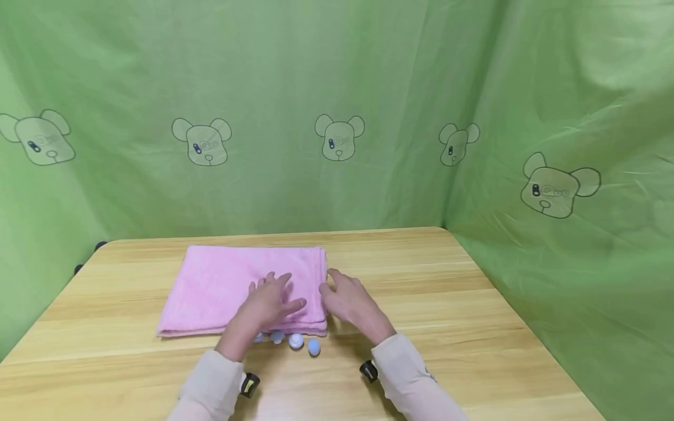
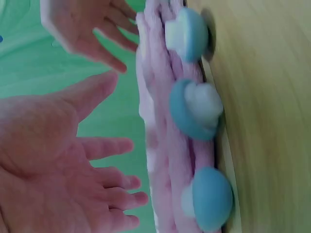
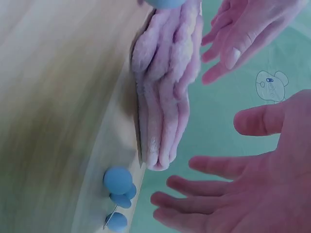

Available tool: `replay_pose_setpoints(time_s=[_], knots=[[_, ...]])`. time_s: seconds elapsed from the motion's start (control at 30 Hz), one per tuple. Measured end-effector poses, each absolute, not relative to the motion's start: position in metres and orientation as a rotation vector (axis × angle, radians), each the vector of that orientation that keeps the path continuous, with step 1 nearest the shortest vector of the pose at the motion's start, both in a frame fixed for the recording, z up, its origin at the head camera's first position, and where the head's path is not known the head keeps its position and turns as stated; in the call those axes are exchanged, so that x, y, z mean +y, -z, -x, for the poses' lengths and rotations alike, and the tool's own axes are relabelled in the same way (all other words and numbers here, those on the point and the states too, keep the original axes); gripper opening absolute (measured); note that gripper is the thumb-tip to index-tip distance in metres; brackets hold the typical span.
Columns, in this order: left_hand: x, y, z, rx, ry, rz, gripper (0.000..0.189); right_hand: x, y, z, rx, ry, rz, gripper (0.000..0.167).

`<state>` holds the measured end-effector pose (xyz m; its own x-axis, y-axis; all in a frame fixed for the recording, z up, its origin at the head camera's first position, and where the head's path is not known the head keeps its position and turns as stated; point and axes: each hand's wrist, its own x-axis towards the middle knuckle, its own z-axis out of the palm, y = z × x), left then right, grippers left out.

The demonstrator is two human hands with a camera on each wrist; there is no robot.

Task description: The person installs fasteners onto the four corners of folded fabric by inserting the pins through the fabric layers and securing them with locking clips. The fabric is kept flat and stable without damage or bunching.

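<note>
A folded pink towel point(image 1: 231, 280) lies on the table, its layers stacked at the near and right edges. Over its right half hovers my left hand point(image 1: 265, 304), fingers spread and holding nothing. My right hand point(image 1: 350, 298) is beside the towel's right edge, its fingers extended; in the right wrist view this hand point(image 3: 238, 194) looks apart from the cloth. Several small blue mushroom-shaped pieces, such as this one point(image 1: 296, 341), sit along the near edge; white stems show in the left wrist view. More blue pieces point(image 3: 117, 180), one with a thin metal pin, appear in the right wrist view.
The wood-grain table point(image 1: 447, 327) extends on both sides of the towel. Green curtains point(image 1: 274, 193) with printed bear heads hang behind and at the sides. Dark wrist cameras point(image 1: 250, 385) stick out inward from both sleeves.
</note>
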<state>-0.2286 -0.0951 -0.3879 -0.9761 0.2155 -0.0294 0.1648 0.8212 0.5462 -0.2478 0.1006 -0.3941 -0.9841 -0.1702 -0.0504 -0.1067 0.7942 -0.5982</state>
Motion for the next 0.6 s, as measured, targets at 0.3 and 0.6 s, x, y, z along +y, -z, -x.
replay_pose_setpoints(time_s=[0.3,0.6], knots=[[-0.081,0.389,0.222,2.852,-0.864,-0.409,0.065,0.098,0.394,0.248,2.879,0.860,0.397,0.051],[-0.079,0.392,0.222,2.870,-0.837,-0.383,0.054,0.096,0.395,0.248,2.845,0.861,0.554,0.035]])
